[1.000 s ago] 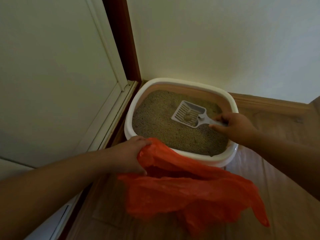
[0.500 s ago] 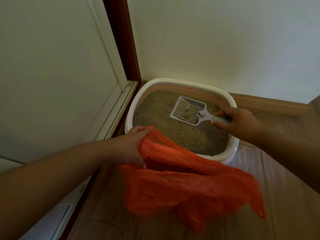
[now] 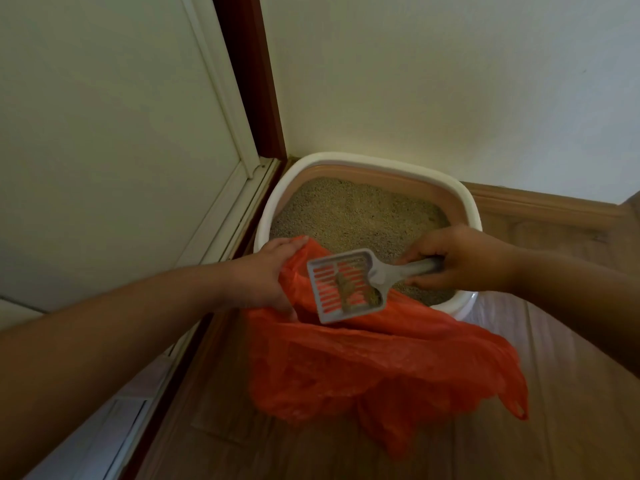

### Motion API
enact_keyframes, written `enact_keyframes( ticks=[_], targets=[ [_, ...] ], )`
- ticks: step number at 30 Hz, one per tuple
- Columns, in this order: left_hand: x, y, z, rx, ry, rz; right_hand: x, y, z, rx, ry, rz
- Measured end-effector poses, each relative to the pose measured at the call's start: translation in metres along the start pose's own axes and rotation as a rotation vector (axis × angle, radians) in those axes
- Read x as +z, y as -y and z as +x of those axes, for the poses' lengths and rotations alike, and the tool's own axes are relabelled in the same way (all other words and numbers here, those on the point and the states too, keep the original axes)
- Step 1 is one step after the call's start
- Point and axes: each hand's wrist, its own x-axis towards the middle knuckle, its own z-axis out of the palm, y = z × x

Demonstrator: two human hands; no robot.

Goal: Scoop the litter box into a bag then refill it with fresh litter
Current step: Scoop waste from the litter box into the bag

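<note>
Litter box in corner w/ scoop over orange bag: my right hand grips handle, left hand pinches bag rim; risk: clump misses sagging mouth if I tip early

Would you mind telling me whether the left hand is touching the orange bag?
Touching. The head view shows the left hand gripping the orange bag at its rim, plastic bunched in its fingers.

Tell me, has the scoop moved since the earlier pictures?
Yes. The scoop has come from over the litter toward the litter box's near rim, and is now above the orange bag.
</note>
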Motion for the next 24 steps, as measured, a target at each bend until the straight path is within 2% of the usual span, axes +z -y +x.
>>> enact_keyframes(
  ticks=[5,9,16,20,24],
  targets=[
    [-0.001,-0.001,0.0,-0.002,0.005,-0.034,0.002,0.008,0.008,-0.187,0.1,-0.311],
    [-0.002,-0.003,0.001,-0.002,0.011,-0.04,0.006,0.013,0.012,-0.204,0.134,-0.421],
    [-0.002,-0.004,0.002,0.002,0.023,-0.035,0.006,0.022,0.011,-0.383,0.11,-0.487],
    [-0.002,-0.003,0.003,0.002,0.023,-0.045,0.01,0.023,0.014,-0.344,0.152,-0.456],
    [-0.001,-0.003,0.004,0.001,0.021,-0.03,0.006,0.021,0.012,-0.27,0.111,-0.382]
  ],
)
